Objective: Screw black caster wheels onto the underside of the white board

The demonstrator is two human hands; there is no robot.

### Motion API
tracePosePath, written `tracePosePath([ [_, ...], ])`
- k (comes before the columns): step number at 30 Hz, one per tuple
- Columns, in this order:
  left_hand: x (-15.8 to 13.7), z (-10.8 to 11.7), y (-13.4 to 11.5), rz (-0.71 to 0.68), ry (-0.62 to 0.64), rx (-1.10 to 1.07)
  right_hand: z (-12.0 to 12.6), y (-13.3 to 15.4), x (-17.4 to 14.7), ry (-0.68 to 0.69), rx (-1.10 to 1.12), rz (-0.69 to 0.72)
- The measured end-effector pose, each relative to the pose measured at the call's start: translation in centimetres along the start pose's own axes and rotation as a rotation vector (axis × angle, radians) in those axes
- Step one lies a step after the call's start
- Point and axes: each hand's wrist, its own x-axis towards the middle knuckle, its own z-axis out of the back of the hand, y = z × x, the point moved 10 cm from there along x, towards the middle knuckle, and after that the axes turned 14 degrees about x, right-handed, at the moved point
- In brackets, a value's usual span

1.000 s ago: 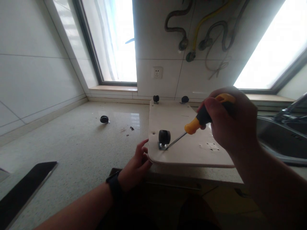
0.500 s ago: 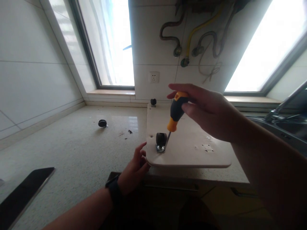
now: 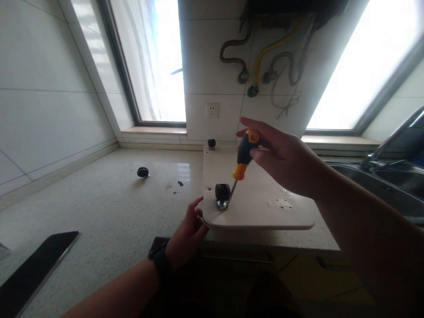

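A screwdriver (image 3: pixel 244 152) with a black and orange handle is in my right hand (image 3: pixel 281 157), thumb and fingers round its upper end. Its shaft slants down to the metal plate of a black caster wheel (image 3: pixel 222 193). That caster stands on the near left corner of a pale wooden board (image 3: pixel 255 216). My left hand (image 3: pixel 188 229) grips the board's left edge, its thumb and some fingertips partly hidden by the board. Another caster (image 3: pixel 211 143) sits at the board's far left corner. Toward the near right corner, several screw holes show in the wood.
A loose caster (image 3: pixel 143 172) lies on the speckled countertop (image 3: pixel 109 207), left of the board. Small dark bits (image 3: pixel 179 183) are scattered near it. A black flat panel (image 3: pixel 39 260) lies at the left. The sink (image 3: pixel 374 190) and faucet are at the right.
My right hand and the screwdriver's handle have tilted slightly to the right, while the tip stays at the caster plate. The view has shifted a little. My left hand stays on the board.
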Motion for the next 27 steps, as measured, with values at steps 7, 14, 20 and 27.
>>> tracePosePath([
  [7,0.1,0.0,-0.3,-0.002,-0.001,-0.021,0.0,1.7,-0.3,-0.097,-0.075,0.119],
  [14,0.0,-0.1,0.0,0.002,0.005,-0.024,-0.5,0.5,-0.5,-0.035,0.04,0.09],
  [20,0.0,-0.2,0.2,0.036,0.019,-0.056,-0.5,1.5,-0.4,-0.03,0.024,0.11],
  [27,0.1,-0.6,-0.3,0.024,0.052,-0.123,-0.5,1.3,-1.3,-0.096,0.029,0.135],
])
